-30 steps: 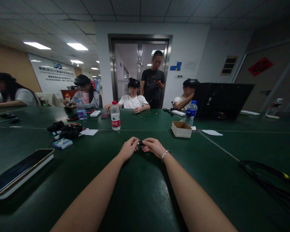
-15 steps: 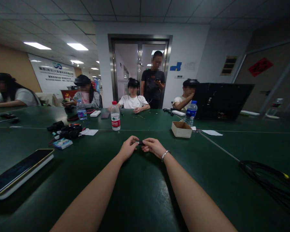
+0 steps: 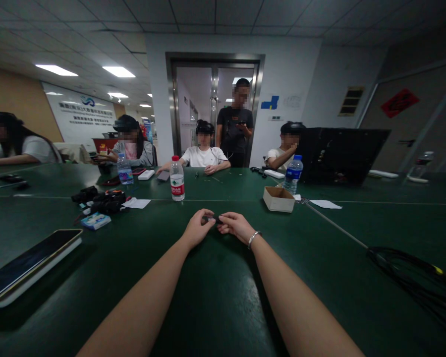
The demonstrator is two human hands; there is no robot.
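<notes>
Both my hands meet above the green table, fingertips closed around a small dark stick-like object (image 3: 217,220) whose kind is too small to make out. My left hand (image 3: 198,228) pinches its left end, where a pale, shiny part shows between thumb and fingers. On the other end, the thumb and fingertips of my right hand (image 3: 238,226) are pressed together. A silver bracelet (image 3: 253,240) circles my right wrist. Part of the object is hidden by my fingers.
Beyond my hands stand a red-capped bottle (image 3: 177,179), an open cardboard box (image 3: 278,200) and a blue-capped bottle (image 3: 293,174). To the left lie a phone (image 3: 29,265), a blue-white packet (image 3: 95,221) and black gear (image 3: 107,202). Coiled black cable (image 3: 405,270) lies right. Several people are across the table.
My left thumb and fingers have shifted slightly on the small dark object; its pale part now shows farther left. Across the table, a seated person's hand has reached out to a flat grey item.
</notes>
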